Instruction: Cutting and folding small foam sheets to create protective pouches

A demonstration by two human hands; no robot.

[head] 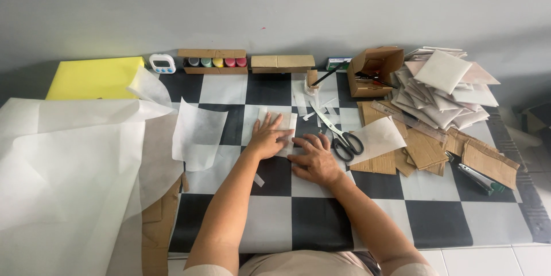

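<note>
My left hand (267,137) lies flat with spread fingers on a small white folded paper packet (285,122) on the black-and-white checkered table top (321,218). My right hand (314,159) rests palm down just right of it, its fingers touching the packet's lower right edge. Neither hand grips anything. A pair of black-handled scissors (338,135) lies open just right of my right hand.
Large sheets of thin white paper (69,161) cover the left side; a smaller sheet (198,132) lies beside my left hand. Cardboard pieces (425,149), a stack of white packets (445,89), an open cardboard box (376,69), paint pots (215,62), a timer (162,63), a yellow board (94,78) and a stapler (479,179) stand around.
</note>
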